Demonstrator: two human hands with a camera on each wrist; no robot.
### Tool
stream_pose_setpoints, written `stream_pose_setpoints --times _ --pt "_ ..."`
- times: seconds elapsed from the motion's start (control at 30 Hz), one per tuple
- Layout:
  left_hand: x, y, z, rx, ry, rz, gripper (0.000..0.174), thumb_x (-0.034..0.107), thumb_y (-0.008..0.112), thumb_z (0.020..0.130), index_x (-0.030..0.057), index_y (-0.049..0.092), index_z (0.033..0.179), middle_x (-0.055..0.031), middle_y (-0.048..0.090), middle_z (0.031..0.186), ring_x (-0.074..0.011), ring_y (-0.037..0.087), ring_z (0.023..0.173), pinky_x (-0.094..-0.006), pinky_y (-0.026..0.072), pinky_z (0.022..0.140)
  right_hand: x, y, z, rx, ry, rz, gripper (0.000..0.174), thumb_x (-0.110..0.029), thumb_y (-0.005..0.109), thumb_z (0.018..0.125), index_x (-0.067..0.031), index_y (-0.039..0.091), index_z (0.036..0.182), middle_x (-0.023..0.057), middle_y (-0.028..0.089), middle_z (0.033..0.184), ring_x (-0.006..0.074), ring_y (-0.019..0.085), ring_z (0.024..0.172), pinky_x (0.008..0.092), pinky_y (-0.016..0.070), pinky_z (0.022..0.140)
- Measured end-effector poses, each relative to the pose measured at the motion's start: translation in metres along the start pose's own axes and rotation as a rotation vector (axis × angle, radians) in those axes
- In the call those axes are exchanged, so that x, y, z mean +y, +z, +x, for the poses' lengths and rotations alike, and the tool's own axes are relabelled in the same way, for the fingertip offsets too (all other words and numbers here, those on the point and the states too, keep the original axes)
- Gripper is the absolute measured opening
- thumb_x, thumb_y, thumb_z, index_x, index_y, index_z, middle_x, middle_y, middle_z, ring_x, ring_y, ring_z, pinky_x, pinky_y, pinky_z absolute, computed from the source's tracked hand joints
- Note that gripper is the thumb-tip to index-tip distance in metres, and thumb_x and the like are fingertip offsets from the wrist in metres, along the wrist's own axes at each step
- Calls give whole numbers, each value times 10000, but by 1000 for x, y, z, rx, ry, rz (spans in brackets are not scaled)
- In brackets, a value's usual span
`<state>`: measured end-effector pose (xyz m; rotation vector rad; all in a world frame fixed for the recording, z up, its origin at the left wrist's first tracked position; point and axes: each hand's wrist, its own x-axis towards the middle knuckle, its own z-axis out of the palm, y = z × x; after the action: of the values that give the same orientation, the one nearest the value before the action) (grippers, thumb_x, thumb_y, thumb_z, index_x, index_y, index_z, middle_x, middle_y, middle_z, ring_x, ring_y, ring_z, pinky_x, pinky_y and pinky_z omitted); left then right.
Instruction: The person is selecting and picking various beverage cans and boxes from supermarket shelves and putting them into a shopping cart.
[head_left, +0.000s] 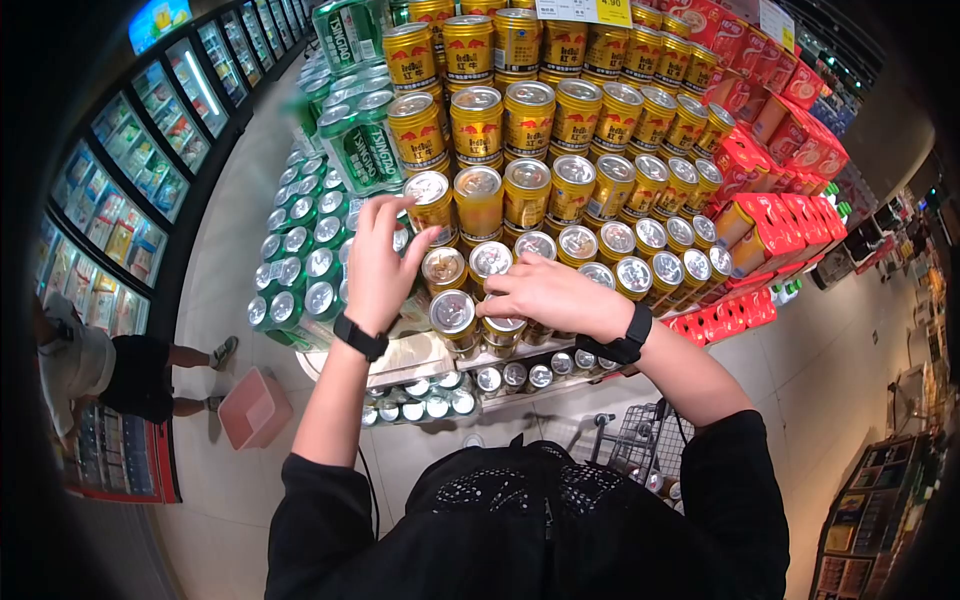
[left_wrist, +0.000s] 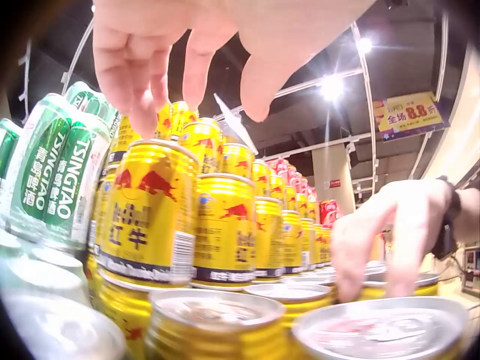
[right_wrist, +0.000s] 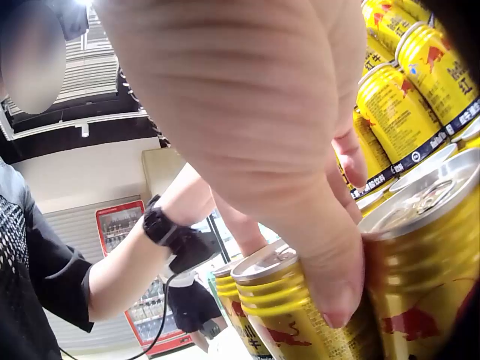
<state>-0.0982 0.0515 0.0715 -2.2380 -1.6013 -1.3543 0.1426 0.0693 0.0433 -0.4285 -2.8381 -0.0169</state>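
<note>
Yellow Red Bull cans stand stacked in stepped rows. My left hand [head_left: 380, 262] is at the stack's left end, thumb spread from the fingers. Its fingertips hang right at the lid of an upright can [left_wrist: 146, 214] in the left wrist view. My right hand [head_left: 560, 297] reaches over the front rows with bent fingers pointing down among the lids. Its thumb [right_wrist: 336, 296] lies in the gap beside a front can [right_wrist: 281, 304]; I cannot tell whether it grips one. Another can [right_wrist: 427, 247] stands close on the thumb's other side. The right hand hides several lids.
Green Tsingtao cans [head_left: 300, 240], some in packs, adjoin the stack on the left. Red cartons [head_left: 770, 225] stand to the right. More cans sit on a lower ledge [head_left: 520, 398]. A pink basket [head_left: 255, 408] and a person [head_left: 120, 370] are left, a wire cart [head_left: 640, 440] below.
</note>
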Motion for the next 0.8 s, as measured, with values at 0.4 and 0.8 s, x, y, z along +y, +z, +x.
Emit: stream_pose_setpoints --times 0.4,0.8 --pt "17 16 -81 -212 26 -17 499 220 817 672 42 613 1091 -121 588 1110 -308 547 1034 -399 434 891 -4 7 -4 -27 113 56 571 -128 739 698 -99 549 1236 67 532 1083 249 556 1044 428 397 907" --pt "6 26 -88 -217 68 -102 451 169 814 677 39 620 1064 -109 603 1067 -307 537 993 -391 451 841 -19 24 -13 152 199 147 625 -76 781 642 -60 535 1216 71 551 1178 250 503 1129 409 344 943"
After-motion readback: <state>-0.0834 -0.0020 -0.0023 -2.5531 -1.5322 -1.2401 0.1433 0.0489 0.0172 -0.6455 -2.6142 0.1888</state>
